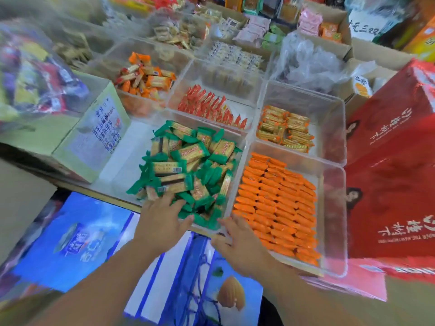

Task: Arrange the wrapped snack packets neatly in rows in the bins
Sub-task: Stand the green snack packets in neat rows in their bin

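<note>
- Two hands are seen at the near clear bin: the left hand is laid, fingers spread, on the jumbled green packets, with nothing gripped.
- The right hand is rested open against the bin's rim, probably to steady it.
- The orange packets alongside are already rowed.

The left hand has its fingers half buried in the heap of green-wrapped snack packets, so no telling if they're gripping anything. The big clear plastic bag of colourful packets top left is pure blur, and the red cardboard carton runs off the right edge.
</note>
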`<state>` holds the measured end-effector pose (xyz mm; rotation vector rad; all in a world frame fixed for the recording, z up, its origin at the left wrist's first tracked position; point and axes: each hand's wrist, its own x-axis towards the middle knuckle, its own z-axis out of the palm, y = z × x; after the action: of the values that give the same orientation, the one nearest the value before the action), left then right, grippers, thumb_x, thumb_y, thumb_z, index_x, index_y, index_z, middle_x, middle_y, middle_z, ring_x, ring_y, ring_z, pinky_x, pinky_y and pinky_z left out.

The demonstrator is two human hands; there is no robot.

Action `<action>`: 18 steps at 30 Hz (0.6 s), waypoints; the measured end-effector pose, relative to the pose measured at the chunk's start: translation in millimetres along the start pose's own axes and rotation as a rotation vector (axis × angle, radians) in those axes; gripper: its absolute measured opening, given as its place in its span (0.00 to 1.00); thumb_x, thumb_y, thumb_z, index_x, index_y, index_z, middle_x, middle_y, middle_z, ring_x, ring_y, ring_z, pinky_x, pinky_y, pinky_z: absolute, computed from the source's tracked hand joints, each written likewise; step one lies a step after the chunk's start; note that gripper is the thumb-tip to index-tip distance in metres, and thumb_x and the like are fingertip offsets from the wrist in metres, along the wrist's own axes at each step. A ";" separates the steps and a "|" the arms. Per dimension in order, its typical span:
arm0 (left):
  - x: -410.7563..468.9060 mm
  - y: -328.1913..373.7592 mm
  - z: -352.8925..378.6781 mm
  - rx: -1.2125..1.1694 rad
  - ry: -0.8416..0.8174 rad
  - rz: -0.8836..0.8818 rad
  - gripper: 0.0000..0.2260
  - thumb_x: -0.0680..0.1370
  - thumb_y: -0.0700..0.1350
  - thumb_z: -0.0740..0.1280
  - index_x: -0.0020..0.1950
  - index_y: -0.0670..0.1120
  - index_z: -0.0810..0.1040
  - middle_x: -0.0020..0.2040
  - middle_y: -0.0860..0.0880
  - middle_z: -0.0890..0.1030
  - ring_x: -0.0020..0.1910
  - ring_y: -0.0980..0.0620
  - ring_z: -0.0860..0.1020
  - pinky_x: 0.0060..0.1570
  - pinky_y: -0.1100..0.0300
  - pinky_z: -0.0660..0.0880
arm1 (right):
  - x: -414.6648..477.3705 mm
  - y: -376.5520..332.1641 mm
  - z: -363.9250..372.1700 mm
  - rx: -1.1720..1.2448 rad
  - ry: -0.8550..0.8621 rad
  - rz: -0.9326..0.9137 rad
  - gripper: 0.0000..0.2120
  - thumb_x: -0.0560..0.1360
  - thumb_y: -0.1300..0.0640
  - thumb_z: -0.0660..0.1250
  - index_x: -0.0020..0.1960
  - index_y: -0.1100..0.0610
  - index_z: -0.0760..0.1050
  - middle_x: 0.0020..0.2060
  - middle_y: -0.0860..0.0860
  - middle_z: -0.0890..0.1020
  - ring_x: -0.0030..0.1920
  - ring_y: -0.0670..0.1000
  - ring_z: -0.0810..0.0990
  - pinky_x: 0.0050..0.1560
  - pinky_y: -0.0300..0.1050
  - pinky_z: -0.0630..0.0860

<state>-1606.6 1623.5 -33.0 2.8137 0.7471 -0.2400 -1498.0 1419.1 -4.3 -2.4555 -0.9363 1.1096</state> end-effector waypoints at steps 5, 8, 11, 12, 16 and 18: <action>22.1 -4.1 -13.6 -0.002 -0.214 -0.023 0.29 0.76 0.69 0.59 0.70 0.53 0.71 0.67 0.48 0.69 0.62 0.47 0.74 0.56 0.52 0.70 | -15.4 -2.8 5.2 -0.020 -0.014 -0.005 0.31 0.82 0.38 0.59 0.81 0.41 0.52 0.82 0.47 0.48 0.81 0.50 0.52 0.78 0.53 0.55; 30.0 6.1 -20.7 -0.017 -0.308 -0.088 0.29 0.74 0.71 0.61 0.67 0.55 0.70 0.66 0.48 0.69 0.57 0.46 0.76 0.48 0.54 0.70 | -13.3 -3.0 6.7 -0.013 0.014 -0.006 0.29 0.82 0.38 0.58 0.80 0.40 0.54 0.82 0.47 0.50 0.80 0.50 0.54 0.76 0.51 0.56; 35.5 22.3 -23.4 -0.005 -0.305 -0.169 0.26 0.70 0.71 0.66 0.59 0.54 0.69 0.58 0.49 0.74 0.55 0.47 0.77 0.46 0.54 0.71 | -12.2 1.0 14.4 -0.043 0.056 -0.024 0.29 0.81 0.36 0.57 0.80 0.38 0.54 0.82 0.47 0.51 0.80 0.50 0.56 0.75 0.52 0.56; 36.5 26.8 -22.8 -0.026 -0.286 -0.193 0.23 0.71 0.67 0.68 0.55 0.53 0.69 0.55 0.50 0.76 0.53 0.47 0.77 0.45 0.55 0.71 | -12.6 4.1 16.9 -0.049 0.062 -0.040 0.29 0.81 0.36 0.57 0.80 0.38 0.53 0.82 0.47 0.51 0.80 0.50 0.54 0.76 0.53 0.55; 36.7 29.9 -23.3 -0.116 -0.210 -0.235 0.11 0.72 0.52 0.71 0.48 0.52 0.70 0.45 0.51 0.78 0.45 0.48 0.78 0.35 0.57 0.65 | -11.6 7.6 15.7 -0.019 0.076 -0.049 0.28 0.81 0.37 0.58 0.79 0.38 0.56 0.81 0.47 0.55 0.79 0.51 0.56 0.76 0.54 0.56; 35.8 20.2 -25.6 -0.163 -0.160 -0.149 0.11 0.72 0.53 0.72 0.45 0.52 0.71 0.44 0.51 0.78 0.41 0.50 0.76 0.31 0.58 0.64 | -8.8 3.8 16.0 0.036 0.114 -0.009 0.25 0.81 0.38 0.59 0.77 0.39 0.62 0.78 0.48 0.61 0.74 0.53 0.65 0.73 0.54 0.63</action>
<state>-1563.1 1629.7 -12.6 2.5543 0.8959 -0.4051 -1512.6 1410.4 -11.8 -2.4546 -0.8848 0.9633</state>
